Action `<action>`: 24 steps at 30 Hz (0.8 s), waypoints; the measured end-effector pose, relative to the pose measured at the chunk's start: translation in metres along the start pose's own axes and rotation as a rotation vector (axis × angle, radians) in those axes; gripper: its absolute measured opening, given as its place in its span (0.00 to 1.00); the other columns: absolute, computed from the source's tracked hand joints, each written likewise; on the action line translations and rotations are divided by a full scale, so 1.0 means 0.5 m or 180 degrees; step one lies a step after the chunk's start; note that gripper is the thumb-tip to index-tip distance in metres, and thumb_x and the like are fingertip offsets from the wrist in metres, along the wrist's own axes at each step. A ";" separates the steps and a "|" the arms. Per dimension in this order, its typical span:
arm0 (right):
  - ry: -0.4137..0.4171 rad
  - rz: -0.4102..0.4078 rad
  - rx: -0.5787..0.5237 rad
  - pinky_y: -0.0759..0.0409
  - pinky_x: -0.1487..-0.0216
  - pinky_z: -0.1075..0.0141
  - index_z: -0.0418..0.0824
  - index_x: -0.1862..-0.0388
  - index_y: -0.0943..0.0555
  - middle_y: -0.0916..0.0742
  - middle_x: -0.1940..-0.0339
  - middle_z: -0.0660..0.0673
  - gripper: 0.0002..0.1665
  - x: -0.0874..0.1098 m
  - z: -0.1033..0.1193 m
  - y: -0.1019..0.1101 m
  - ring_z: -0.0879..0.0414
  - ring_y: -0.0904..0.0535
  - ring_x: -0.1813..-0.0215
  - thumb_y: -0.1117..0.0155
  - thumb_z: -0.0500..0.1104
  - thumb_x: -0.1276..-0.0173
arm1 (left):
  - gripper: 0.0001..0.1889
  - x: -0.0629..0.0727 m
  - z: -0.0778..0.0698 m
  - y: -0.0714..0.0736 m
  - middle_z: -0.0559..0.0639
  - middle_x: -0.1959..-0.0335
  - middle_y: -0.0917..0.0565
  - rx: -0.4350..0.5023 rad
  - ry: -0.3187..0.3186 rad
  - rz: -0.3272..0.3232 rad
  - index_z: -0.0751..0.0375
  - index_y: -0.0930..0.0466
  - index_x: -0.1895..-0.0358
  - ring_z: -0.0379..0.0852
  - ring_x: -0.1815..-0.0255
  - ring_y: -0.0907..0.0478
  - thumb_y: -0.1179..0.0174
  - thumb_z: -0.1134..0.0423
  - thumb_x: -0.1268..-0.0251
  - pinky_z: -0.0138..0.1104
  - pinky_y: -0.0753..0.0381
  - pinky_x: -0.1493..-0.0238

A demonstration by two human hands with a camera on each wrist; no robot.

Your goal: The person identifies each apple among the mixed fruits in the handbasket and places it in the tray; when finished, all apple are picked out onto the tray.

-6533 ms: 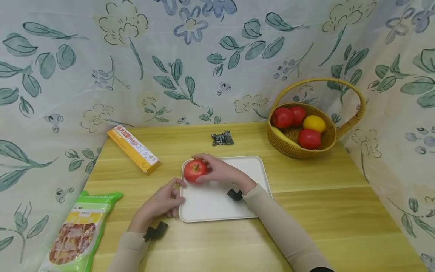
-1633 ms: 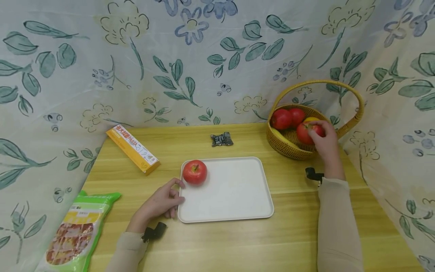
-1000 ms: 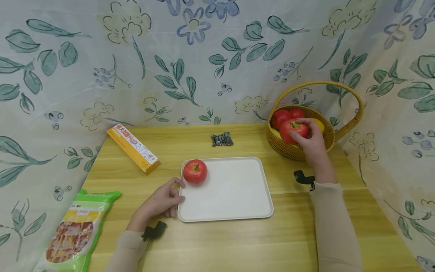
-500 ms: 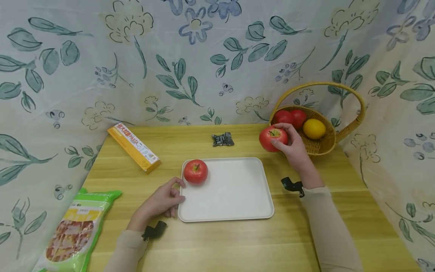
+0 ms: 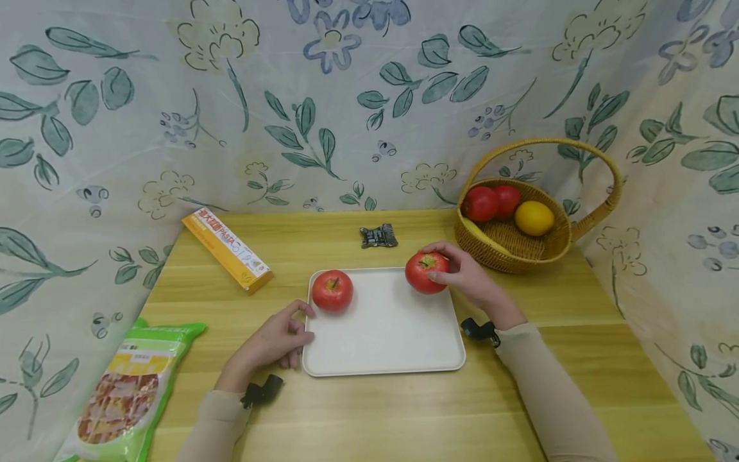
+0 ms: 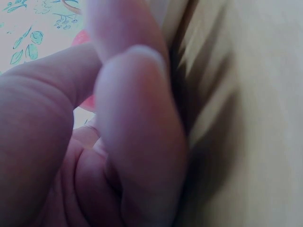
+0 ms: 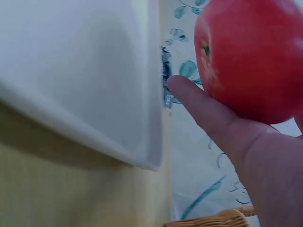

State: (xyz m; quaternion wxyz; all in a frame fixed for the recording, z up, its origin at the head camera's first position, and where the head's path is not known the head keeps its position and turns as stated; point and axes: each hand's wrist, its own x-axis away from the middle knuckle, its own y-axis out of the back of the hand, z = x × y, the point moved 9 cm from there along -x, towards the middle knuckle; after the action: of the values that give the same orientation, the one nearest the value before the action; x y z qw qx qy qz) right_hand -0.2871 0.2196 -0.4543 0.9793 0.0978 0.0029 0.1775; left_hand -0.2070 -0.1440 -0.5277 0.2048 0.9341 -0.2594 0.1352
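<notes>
In the head view, a red apple (image 5: 424, 274) is pinched between the thumb and fingers of my right hand (image 5: 472, 282). It is over the far right corner of a white tray (image 5: 383, 340). The right wrist view shows this apple (image 7: 255, 61) raised off the tray surface (image 7: 90, 80). A second red apple (image 5: 332, 292) sits in the tray's far left corner. My left hand (image 5: 274, 343) rests beside the tray, its thumb and index fingertips touching the left rim, fingers loosely bent. Its fingers fill most of the left wrist view.
A wicker basket (image 5: 508, 260) at the back right holds two red fruits (image 5: 480, 204), a lemon (image 5: 534, 219) and a banana (image 5: 484, 236). A small dark wrapped packet (image 5: 378, 236) lies behind the tray. To the left are a pasta box (image 5: 228, 250) and a green food bag (image 5: 129, 385).
My right hand has taken the apple from the wicker basket and carried it leftward and nearer, to over the tray's right corner. Earlier it let go of the other apple. My left hand stays put.
</notes>
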 end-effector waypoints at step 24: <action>-0.0251 0.0660 0.0349 0.25 0.28 0.60 0.46 0.29 0.27 0.25 0.26 0.40 0.35 -0.003 -0.073 -0.021 0.41 0.30 0.27 0.24 0.41 0.31 | 0.22 -0.001 0.002 0.001 0.52 0.73 0.19 -0.0027 -0.0021 0.0001 0.54 0.32 0.35 0.43 0.85 0.22 0.34 0.61 0.25 0.34 0.21 0.83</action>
State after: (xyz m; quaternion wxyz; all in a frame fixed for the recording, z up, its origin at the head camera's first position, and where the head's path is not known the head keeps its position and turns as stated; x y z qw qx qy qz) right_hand -0.2866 0.2163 -0.4921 0.9482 0.1579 -0.0361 0.2734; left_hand -0.2078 -0.1445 -0.5285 0.2079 0.9336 -0.2607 0.1310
